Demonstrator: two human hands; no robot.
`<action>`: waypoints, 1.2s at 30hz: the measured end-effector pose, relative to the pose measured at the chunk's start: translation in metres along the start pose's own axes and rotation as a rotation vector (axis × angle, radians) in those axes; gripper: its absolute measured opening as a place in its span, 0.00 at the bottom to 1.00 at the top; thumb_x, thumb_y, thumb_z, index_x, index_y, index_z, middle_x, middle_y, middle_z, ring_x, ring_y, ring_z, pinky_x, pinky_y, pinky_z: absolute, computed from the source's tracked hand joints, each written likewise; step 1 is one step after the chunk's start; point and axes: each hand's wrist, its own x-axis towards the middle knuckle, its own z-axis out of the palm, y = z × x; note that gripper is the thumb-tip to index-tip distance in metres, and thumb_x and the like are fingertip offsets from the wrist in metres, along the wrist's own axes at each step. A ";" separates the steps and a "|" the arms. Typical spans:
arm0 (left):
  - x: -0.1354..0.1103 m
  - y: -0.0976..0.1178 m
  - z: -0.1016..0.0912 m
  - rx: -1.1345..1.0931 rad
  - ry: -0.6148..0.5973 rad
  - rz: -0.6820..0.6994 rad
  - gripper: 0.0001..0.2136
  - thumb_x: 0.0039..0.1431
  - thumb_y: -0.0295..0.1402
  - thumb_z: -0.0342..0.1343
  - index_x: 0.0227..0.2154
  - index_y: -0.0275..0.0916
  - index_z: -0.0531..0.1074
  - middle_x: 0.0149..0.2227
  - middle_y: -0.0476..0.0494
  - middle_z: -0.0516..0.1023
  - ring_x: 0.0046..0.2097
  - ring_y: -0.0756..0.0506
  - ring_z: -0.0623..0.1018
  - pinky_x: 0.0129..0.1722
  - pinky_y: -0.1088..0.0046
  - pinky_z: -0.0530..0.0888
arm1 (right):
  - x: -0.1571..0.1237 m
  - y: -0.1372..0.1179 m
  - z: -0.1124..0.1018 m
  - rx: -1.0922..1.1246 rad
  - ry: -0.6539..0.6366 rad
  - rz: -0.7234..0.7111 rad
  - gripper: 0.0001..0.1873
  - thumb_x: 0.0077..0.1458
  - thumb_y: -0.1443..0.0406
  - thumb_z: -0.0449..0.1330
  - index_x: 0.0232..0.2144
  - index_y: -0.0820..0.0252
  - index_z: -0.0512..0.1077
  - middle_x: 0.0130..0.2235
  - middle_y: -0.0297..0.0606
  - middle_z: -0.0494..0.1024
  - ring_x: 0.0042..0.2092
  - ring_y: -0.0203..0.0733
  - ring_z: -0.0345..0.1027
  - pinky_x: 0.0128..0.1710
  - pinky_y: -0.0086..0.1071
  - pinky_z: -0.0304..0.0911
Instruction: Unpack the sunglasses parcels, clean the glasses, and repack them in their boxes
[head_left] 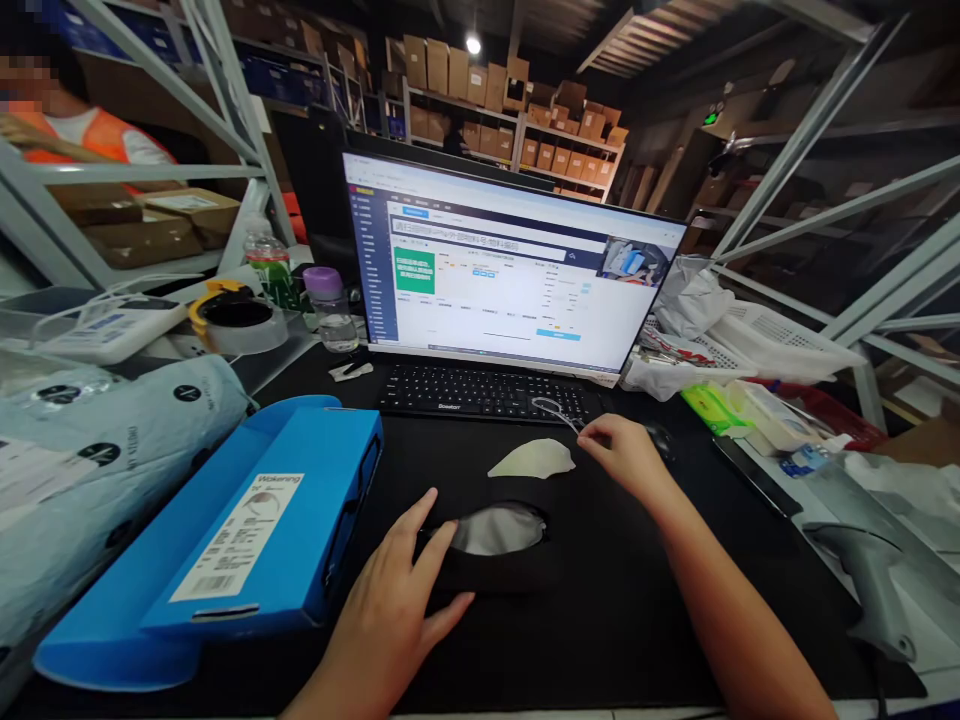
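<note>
My left hand lies flat with spread fingers on a black shoe on the black table mat; the shoe's grey lining shows through its opening. My right hand pinches the end of a thin cord beside the keyboard. A pale insole lies between the shoe and the keyboard, just left of my right hand. An open blue shoe box with a white label stands left of my left hand.
A monitor and black keyboard stand behind the shoe. A grey plastic mailer bag, tape roll and bottles are at left; a barcode scanner and white baskets at right. A person in an orange vest sits far left.
</note>
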 end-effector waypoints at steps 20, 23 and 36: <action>-0.003 0.003 -0.005 -0.462 -0.056 -0.305 0.21 0.51 0.24 0.64 0.48 0.45 0.67 0.69 0.39 0.57 0.67 0.35 0.67 0.61 0.54 0.74 | -0.061 -0.083 0.056 -0.500 0.312 -0.598 0.14 0.58 0.76 0.54 0.36 0.60 0.79 0.25 0.37 0.80 0.22 0.39 0.72 0.22 0.33 0.57; -0.002 0.003 -0.004 -0.468 -0.059 -0.316 0.21 0.51 0.23 0.64 0.47 0.45 0.67 0.69 0.38 0.56 0.68 0.35 0.66 0.62 0.53 0.73 | -0.058 -0.085 0.058 -0.506 0.335 -0.691 0.17 0.55 0.79 0.53 0.39 0.63 0.79 0.29 0.39 0.82 0.24 0.39 0.72 0.25 0.33 0.58; -0.004 0.001 0.000 -0.455 -0.022 -0.285 0.18 0.50 0.24 0.63 0.42 0.44 0.65 0.68 0.37 0.57 0.67 0.34 0.65 0.61 0.50 0.73 | -0.064 -0.085 0.065 -0.653 0.350 -0.645 0.14 0.48 0.81 0.58 0.35 0.66 0.77 0.26 0.36 0.78 0.24 0.39 0.71 0.21 0.33 0.57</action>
